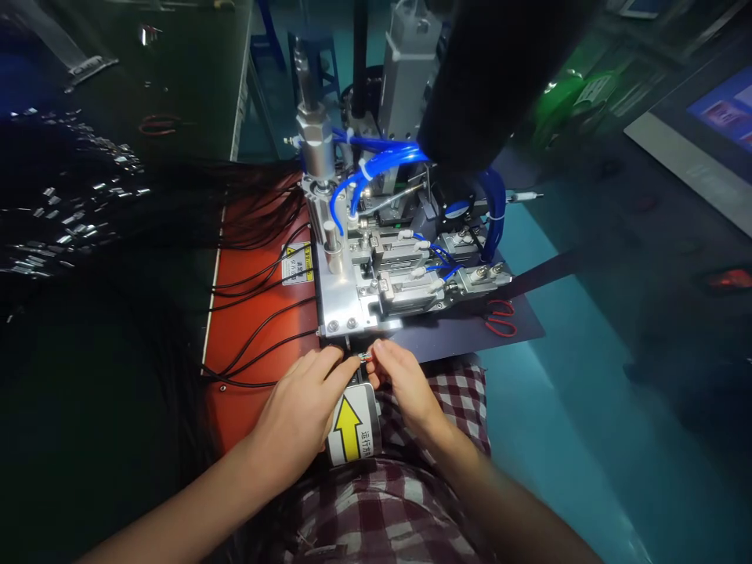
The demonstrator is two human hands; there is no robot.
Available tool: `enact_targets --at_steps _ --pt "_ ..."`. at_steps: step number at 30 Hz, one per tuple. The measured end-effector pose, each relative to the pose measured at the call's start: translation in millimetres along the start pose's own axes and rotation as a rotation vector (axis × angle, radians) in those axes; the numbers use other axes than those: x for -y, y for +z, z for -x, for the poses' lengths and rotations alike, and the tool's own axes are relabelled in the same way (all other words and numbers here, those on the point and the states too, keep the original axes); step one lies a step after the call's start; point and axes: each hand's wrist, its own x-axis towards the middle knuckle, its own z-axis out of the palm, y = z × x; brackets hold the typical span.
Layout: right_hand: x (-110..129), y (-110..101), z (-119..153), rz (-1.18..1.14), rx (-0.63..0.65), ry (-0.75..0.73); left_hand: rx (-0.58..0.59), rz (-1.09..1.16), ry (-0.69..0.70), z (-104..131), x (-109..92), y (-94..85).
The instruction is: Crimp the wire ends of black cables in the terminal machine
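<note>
Just in front of the machine's metal plate (pixel 341 309), both my hands meet at a small shiny metal piece (pixel 365 357). My right hand (pixel 404 382) pinches this piece between thumb and forefinger, its other fingers curled. My left hand (pixel 302 395) is closed, palm down, with the thumb tip touching or almost touching the piece. What the left fingers hold, if anything, is hidden at the plate's front edge. Below the hands is a white label with a yellow arrow (pixel 348 427) on a rounded housing.
Black cables (pixel 258 333) cross the orange-red surface (pixel 258 313) on the left. Blue air hoses (pixel 381 160) run over the cylinders behind the plate. Red-handled scissors (pixel 500 319) lie at right. A dark column (pixel 499 78) hangs overhead; a screen (pixel 725 113) stands far right.
</note>
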Motion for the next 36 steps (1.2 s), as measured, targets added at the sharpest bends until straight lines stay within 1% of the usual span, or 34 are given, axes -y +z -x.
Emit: enact_targets --at_steps 4,7,10,12,14,17,20,22,24,26,28,31,36 --pt "0 2 0 0.104 -0.028 -0.055 -0.010 0.014 -0.009 -2 -1 2.6" --pt "1 6 2 0.136 -0.080 -0.099 -0.020 -0.050 0.004 -3 -2 4.6" --pt "-1 8 3 0.136 -0.095 -0.141 -0.006 -0.107 0.003 -7 -2 7.2" --pt "-3 9 3 0.104 -0.080 -0.138 -0.016 -0.092 -0.005 -9 -1 9.1" --pt "-6 9 3 0.064 -0.062 -0.125 -0.054 -0.035 -0.002 -9 1 10.4" --pt "-10 6 0 0.040 -0.035 -0.124 -0.137 0.115 -0.023 1 6 10.4" --pt "-12 4 -1 0.049 -0.021 -0.130 -0.213 0.189 -0.121 23 12 9.1" --pt "-13 4 -1 0.053 -0.019 -0.132 -0.216 0.112 -0.168 41 16 10.0" --pt "-13 4 -1 0.057 -0.024 -0.135 -0.195 -0.051 -0.165 56 19 13.1" --pt "-13 4 -1 0.068 -0.028 -0.136 -0.189 -0.241 -0.128 65 21 17.4" --pt "-11 4 -1 0.087 -0.038 -0.135 -0.196 -0.378 -0.097 68 21 20.9" --pt "-8 1 0 0.101 -0.067 -0.127 -0.202 -0.445 -0.095 66 20 22.0" --pt "-12 -12 8 0.034 -0.150 -0.097 -0.203 -0.439 -0.104 68 20 23.2"
